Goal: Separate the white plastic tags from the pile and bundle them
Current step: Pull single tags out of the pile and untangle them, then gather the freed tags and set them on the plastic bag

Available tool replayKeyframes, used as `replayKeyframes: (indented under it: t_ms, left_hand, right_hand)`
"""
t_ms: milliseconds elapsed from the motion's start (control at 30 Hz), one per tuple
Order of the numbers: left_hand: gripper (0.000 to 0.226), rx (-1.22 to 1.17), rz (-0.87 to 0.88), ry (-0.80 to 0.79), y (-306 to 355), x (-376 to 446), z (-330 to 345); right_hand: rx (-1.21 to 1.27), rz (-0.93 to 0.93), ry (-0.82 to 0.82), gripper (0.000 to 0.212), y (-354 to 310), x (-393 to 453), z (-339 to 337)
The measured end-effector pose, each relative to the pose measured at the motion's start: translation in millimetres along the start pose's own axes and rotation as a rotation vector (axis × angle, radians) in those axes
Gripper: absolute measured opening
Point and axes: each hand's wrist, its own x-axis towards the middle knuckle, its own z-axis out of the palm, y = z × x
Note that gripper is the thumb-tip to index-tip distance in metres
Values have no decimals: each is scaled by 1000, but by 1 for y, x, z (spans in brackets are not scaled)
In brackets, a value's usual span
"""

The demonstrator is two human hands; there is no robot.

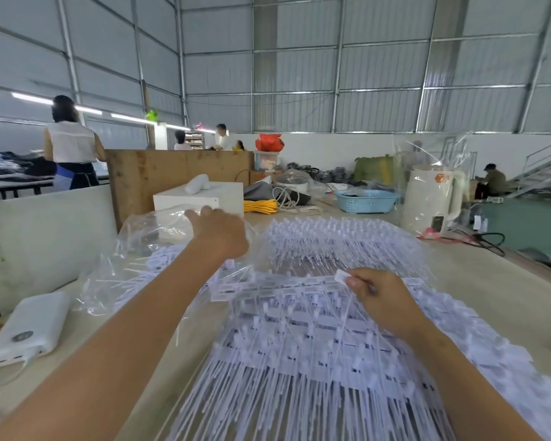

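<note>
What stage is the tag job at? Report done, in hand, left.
Done: no finished bundle shows. In hand: the right hand pinches one white tag; the left hand grips the clear plastic bag. Left: the big pile of tags still covers the table.

The left arm reaches far forward, bare to the elbow, and the left hand (218, 232) lies palm down with its fingers bent over at the far end. The right arm comes in lower and nearer. The right hand (384, 302) has curled fingers, with the thumb and forefinger pinching a small white tag (342, 276).
</note>
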Motion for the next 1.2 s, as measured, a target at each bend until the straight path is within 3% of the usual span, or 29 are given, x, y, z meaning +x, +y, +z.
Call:
replayKeyframes:
  t_ms: [67, 100, 133, 200, 267, 433, 567, 667, 733, 867, 1000, 1067, 1133, 1200]
  left_hand:
    - [27, -300, 145, 315, 23, -19, -16]
    - [23, -539, 260, 415, 36, -31, -19]
    - [20, -783, 360, 409, 48, -42, -18]
    - [22, -1075, 445, 155, 74, -57, -10]
    - [32, -1095, 432, -95, 99, -62, 8]
    - [39, -1456, 455, -251, 121, -68, 41]
    - [32, -1514, 430, -133, 123, -71, 48]
    - [32, -1551, 441, -41, 123, -74, 46]
    - [37, -1474, 463, 55, 125, -77, 44]
    - [53, -1431, 451, 105, 128, -76, 38]
    - [51, -1408, 447, 110, 127, -78, 36]
    - [46, -1411, 443, 20, 124, -79, 33]
    - [42, -1549, 406, -235, 120, -80, 31]
    - [41, -1744, 382, -509, 114, -78, 28]
  right_hand:
    - [45, -21, -84, 29, -1, 0, -4]
    - [91, -11, -123, 35, -2, -2, -8]
    - [134, 2, -152, 40, -3, -3, -10]
    - [170, 14, -180, 47, -6, -6, -15]
    - [209, 20, -161, 53, -9, -8, -18]
    - [257, -16, -145, 54, -9, -10, -21]
    - [181, -1, -76, 38, -7, -7, -22]
    - [21, -29, -70, 4, -8, -5, -27]
    - [45, -81, -87, 22, -7, -6, -27]
    - [42, -145, -32, 10, -7, -5, -29]
    - [-9, -217, 6, 15, -10, -7, -26]
    - [-203, -238, 4, 16, -4, -7, -27]
    - [-331, -151, 14, 23, 6, -8, -35]
    - [-135, -46, 60, 35, 13, -10, -42]
